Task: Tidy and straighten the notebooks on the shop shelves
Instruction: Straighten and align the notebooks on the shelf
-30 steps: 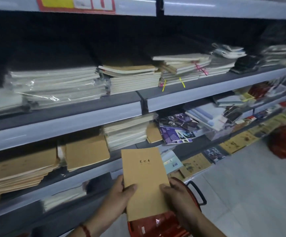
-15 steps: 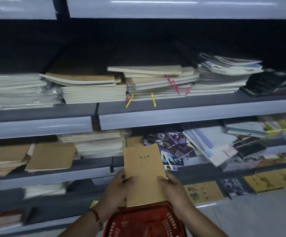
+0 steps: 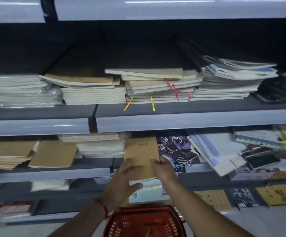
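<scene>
I have both hands, left hand (image 3: 121, 182) and right hand (image 3: 162, 170), clamped on the near edge of the kraft notebook (image 3: 141, 154), which reaches ahead of them onto the middle shelf (image 3: 90, 173); I judge it light, floppy, best held by its side edges.

Single head-worn wide-angle view, facing forward and slightly down at the shop shelves (image 3: 190, 119) from close range. Shelf tiers span 9 to 3 o'clock; a red basket (image 3: 144, 223) sits at 6 o'clock, nearest the lens.

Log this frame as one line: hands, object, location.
left hand + right hand | both holding brown notebook | at middle shelf, between white stack and purple notebooks | red basket below
</scene>
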A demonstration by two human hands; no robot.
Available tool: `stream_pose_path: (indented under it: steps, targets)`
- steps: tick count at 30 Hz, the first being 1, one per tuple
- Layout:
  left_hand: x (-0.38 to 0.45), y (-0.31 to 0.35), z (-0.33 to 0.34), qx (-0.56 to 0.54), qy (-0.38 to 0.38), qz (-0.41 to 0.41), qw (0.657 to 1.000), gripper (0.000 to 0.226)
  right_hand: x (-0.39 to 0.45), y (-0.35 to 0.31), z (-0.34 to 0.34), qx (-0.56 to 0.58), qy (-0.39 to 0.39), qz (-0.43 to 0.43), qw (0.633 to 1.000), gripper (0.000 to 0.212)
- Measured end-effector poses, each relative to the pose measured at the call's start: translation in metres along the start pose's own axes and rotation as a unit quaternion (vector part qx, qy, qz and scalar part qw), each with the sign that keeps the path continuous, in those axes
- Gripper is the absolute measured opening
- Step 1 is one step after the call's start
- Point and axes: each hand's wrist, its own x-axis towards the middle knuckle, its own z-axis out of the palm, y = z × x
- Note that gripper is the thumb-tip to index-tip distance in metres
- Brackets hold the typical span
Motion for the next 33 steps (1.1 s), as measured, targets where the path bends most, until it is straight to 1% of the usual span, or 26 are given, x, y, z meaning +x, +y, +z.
stream_pose_path:
  steps: [2, 3, 4, 6, 7, 8, 9, 11, 14, 17, 21, 25, 29, 33]
  targets:
    - [0.008, -0.003, -0.001, 0.022, 0.026, 0.012, 0.999, 0.046, 0.002, 0.004, 0.003, -0.104, 0.007, -0.087, 0.991, 0.029]
    - [0.013, -0.003, -0.002, 0.031, 0.039, 0.015, 0.999, 0.044, 0.000, 0.009, 0.003, -0.169, 0.012, -0.138, 0.976, 0.039]
    - [0.019, -0.004, -0.001, 0.046, 0.049, 0.018, 0.998, 0.043, -0.001, 0.017, 0.002, -0.250, 0.015, -0.191, 0.949, 0.050]
    - [0.029, -0.006, 0.001, 0.077, 0.055, 0.018, 0.995, 0.045, 0.001, 0.035, 0.001, -0.428, 0.001, -0.287, 0.857, 0.063]
    - [0.033, -0.008, 0.001, 0.094, 0.054, 0.019, 0.994, 0.046, 0.004, 0.041, 0.001, -0.487, -0.013, -0.312, 0.816, 0.065]
    - [0.038, -0.010, 0.002, 0.111, 0.049, 0.016, 0.992, 0.048, 0.008, 0.044, 0.001, -0.521, -0.019, -0.322, 0.790, 0.066]
    - [0.042, -0.011, 0.003, 0.125, 0.045, 0.011, 0.991, 0.049, 0.012, 0.046, 0.001, -0.536, -0.020, -0.326, 0.778, 0.067]
    - [0.049, -0.008, 0.001, 0.159, 0.048, 0.004, 0.986, 0.051, 0.018, 0.040, 0.005, -0.541, -0.029, -0.313, 0.780, 0.070]
    - [0.058, 0.001, -0.004, 0.215, 0.039, -0.014, 0.976, 0.053, 0.022, 0.025, 0.011, -0.551, -0.066, -0.268, 0.787, 0.072]
    - [0.066, 0.007, -0.005, 0.237, 0.025, -0.033, 0.971, 0.055, 0.028, 0.019, 0.014, -0.561, -0.061, -0.251, 0.787, 0.078]
    - [0.073, 0.005, -0.006, 0.248, 0.017, -0.036, 0.968, 0.056, 0.034, 0.015, 0.016, -0.571, -0.071, -0.243, 0.781, 0.088]
    - [0.070, 0.006, -0.009, 0.254, 0.018, -0.033, 0.966, 0.056, 0.036, 0.015, 0.016, -0.574, -0.066, -0.253, 0.776, 0.089]
    - [0.057, 0.002, -0.018, 0.232, 0.025, -0.033, 0.972, 0.058, 0.032, 0.013, 0.011, -0.559, -0.063, -0.272, 0.781, 0.086]
    - [0.025, -0.003, -0.030, 0.208, 0.069, 0.008, 0.976, 0.056, 0.011, 0.011, 0.004, -0.513, -0.056, -0.324, 0.793, 0.076]
